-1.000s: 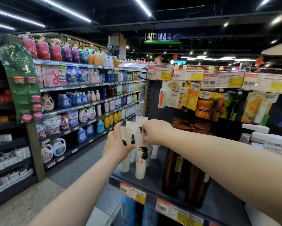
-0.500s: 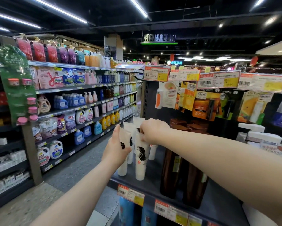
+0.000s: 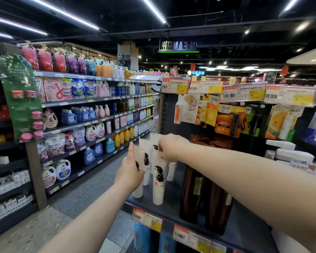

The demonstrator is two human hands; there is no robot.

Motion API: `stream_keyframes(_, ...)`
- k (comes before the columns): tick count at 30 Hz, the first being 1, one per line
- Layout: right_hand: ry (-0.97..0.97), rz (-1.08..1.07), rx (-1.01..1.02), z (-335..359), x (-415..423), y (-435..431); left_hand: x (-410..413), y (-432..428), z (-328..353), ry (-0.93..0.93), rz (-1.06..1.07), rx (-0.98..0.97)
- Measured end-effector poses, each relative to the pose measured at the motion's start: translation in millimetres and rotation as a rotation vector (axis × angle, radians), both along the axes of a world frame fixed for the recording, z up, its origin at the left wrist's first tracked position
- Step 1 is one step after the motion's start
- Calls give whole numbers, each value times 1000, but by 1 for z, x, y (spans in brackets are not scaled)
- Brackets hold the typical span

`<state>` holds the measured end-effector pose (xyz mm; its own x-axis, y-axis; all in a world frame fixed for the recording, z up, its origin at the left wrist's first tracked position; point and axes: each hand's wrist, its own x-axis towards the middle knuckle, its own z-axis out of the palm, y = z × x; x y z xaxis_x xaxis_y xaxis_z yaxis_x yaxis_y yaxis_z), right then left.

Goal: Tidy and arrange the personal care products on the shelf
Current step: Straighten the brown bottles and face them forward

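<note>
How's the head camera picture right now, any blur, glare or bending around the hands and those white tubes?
Head view, centre: the white tubes, left hand and right hand are fairly sharp. Head view, edges: wide-angle bending curves the ceiling light strips. Head view, right side: the far-right price tag is washed out, its print unreadable.

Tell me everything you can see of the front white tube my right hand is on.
The front white tube is a squeeze tube, plastic by its look, standing roughly upright on its cap end near the front edge of the dark shelf. It bears a black print of a head with wavy hair and a red character beneath. The right hand pinches its flat top end. The left hand holds the next tube to its left; brown bottles stand to its right, with a gap.
</note>
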<state>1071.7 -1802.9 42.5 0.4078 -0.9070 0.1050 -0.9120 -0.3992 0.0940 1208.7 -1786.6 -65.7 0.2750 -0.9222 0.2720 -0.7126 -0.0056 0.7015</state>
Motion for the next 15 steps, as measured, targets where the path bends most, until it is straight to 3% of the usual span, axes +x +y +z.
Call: stream_keyframes(15, -23, 19, -1, 4, 1, 9, -1, 8, 2, -15, -6, -14)
